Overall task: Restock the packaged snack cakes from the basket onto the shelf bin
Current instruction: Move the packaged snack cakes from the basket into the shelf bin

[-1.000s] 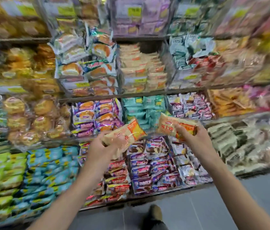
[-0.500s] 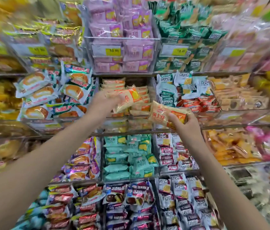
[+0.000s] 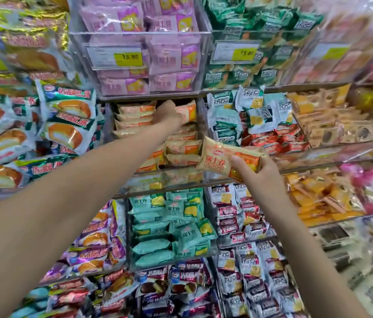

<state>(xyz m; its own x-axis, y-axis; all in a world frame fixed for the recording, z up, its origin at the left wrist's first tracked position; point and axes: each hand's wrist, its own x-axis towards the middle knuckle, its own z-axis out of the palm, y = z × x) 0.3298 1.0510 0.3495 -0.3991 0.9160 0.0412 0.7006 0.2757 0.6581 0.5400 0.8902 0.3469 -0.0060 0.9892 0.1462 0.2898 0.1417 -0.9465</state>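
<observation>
My left hand point(image 3: 168, 113) reaches deep into the clear shelf bin point(image 3: 171, 176) of cream-and-orange snack cakes and grips one pack point(image 3: 187, 112) above the stacked packs point(image 3: 182, 146). My right hand point(image 3: 253, 168) holds another cream-and-orange snack cake pack point(image 3: 222, 160) just in front of the bin's right side, thumb on top. The basket is out of view.
Neighbouring bins crowd all sides: pink packs point(image 3: 169, 63) above, green packs point(image 3: 249, 70) upper right, teal packs point(image 3: 176, 228) below, white and red packs point(image 3: 256, 120) to the right, large cream-puff packs point(image 3: 66, 125) to the left.
My left hand has pushed its pack forward and up into the bin. My right hand with its pack has stayed near the bin's front right. The view has closed in on the shelf.
</observation>
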